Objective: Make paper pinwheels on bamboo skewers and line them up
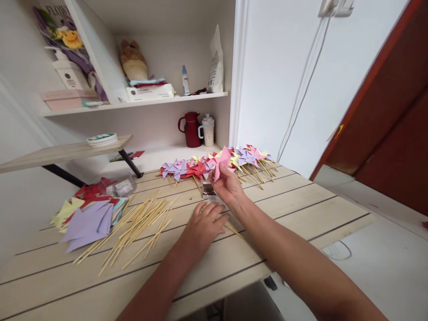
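A pink paper pinwheel (221,159) is pinched in the fingers of my right hand (230,186), raised above the table. Below those fingers sits a small open box (209,195) of tiny dark pieces. My left hand (204,223) rests palm down just in front of the box, fingers apart. One wooden stick (234,231) lies on the table beside its fingertips; its other end is hidden. Behind the hands, finished pinwheels (197,169) in purple, red, yellow and pink lie in a row on their sticks.
Loose wooden sticks (140,225) are spread left of my hands. Purple paper sheets (88,223) and other coloured paper lie farther left, near a clear plastic box (123,187). A raised wooden stand (67,151) overhangs the table's left. A red jug (192,129) and a cup (207,130) stand behind.
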